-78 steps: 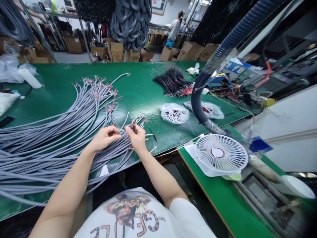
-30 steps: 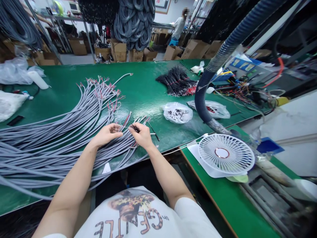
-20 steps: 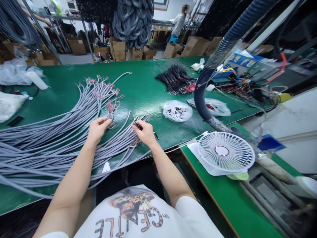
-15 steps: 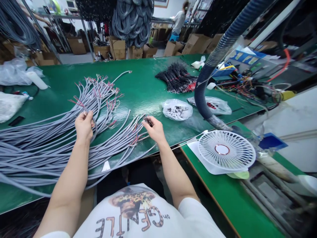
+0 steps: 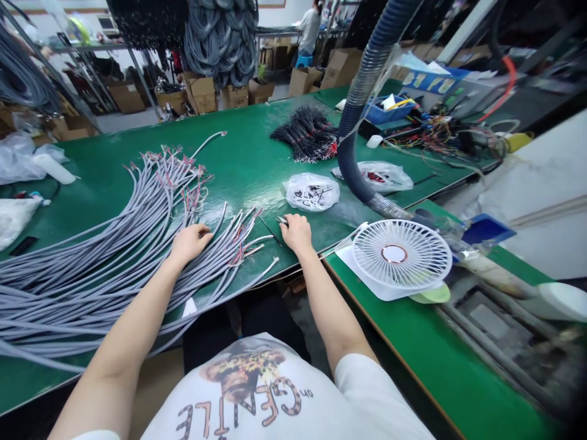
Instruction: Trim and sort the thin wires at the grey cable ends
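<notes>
Left hand flat on the gray cables, fingers loosely open, gripping nothing. Right hand just beside a small black piece, any hold impossible to tell. Beyond, on the green bench, a plastic bag and a black wire bundle, with cardboard boxes on the floor past it.

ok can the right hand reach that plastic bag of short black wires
Probably yes: the right hand lies on the green mat just below the plastic bag, with only bare mat between them; the corrugated hose stands off to the right.
</notes>
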`<state>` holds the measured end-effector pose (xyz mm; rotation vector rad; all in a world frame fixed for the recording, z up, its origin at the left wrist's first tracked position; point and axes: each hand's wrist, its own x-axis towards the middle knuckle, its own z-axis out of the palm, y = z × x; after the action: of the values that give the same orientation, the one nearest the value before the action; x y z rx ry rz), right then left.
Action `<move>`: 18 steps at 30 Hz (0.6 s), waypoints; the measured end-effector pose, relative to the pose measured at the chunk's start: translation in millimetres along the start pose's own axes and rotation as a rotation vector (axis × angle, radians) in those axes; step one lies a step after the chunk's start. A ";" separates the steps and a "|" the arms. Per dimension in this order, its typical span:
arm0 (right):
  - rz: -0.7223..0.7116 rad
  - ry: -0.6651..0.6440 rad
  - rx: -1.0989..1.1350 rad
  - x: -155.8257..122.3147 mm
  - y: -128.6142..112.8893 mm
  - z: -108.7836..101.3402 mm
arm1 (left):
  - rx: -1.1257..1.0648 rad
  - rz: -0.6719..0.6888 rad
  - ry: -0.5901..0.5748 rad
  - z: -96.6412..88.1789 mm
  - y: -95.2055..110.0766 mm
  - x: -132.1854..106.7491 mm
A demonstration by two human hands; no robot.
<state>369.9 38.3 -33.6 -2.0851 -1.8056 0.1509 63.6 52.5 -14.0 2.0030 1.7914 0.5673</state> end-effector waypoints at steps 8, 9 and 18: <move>-0.123 -0.246 -0.020 -5.9 -19.9 -8.6 | -0.034 -0.081 -0.072 6.7 10.8 27.1; -0.117 -0.259 -0.011 -4.6 -21.9 -7.4 | -0.077 -0.085 -0.075 4.6 12.6 27.6; -0.053 -0.273 0.236 -6.4 -6.1 -20.1 | -0.977 0.087 -0.212 -22.5 56.9 -0.9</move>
<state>369.5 28.5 -13.9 -1.9215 -1.8869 0.6296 98.8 46.1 35.6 1.3707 0.9798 0.9708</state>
